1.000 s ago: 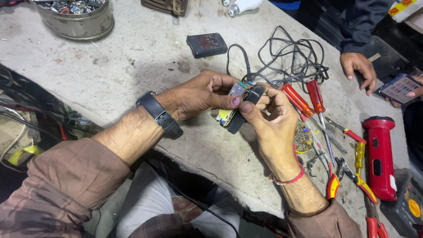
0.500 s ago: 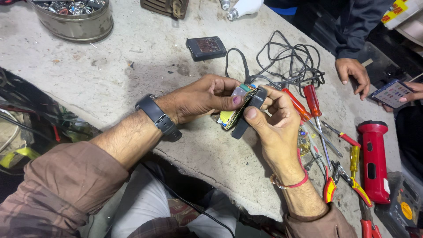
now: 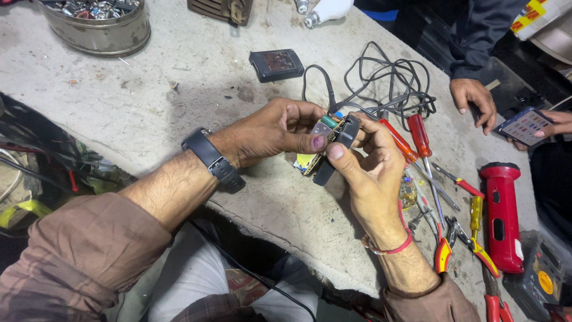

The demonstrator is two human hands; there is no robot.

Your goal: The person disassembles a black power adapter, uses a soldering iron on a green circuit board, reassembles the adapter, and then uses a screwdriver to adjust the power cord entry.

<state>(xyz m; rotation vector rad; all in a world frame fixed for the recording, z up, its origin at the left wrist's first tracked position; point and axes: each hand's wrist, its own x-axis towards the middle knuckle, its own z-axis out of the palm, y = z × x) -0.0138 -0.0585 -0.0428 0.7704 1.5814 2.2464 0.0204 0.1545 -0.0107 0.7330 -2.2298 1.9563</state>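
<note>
Both of my hands hold a small opened device [image 3: 329, 146] above the grey concrete worktop [image 3: 179, 89]. It is a circuit board with yellow and green parts sitting against a black casing half. My left hand [image 3: 274, 128], with a black watch on the wrist, pinches the board from the left with the thumb on top. My right hand [image 3: 369, 167], with a red thread on the wrist, grips the black casing from the right, index finger pressed under it.
Grey tangled cable [image 3: 381, 80] lies just behind the hands. Red-handled screwdrivers [image 3: 417, 140], pliers [image 3: 444, 238] and a red torch [image 3: 502, 214] lie at right. A black module [image 3: 276, 64] and a metal tin of parts [image 3: 95, 24] sit further back. Another person's hands hold a phone [image 3: 524, 125] at far right.
The hands keep hold of the device and have shifted it only slightly; the fingers have re-gripped the board and casing. The other person's phone hand has moved a little.
</note>
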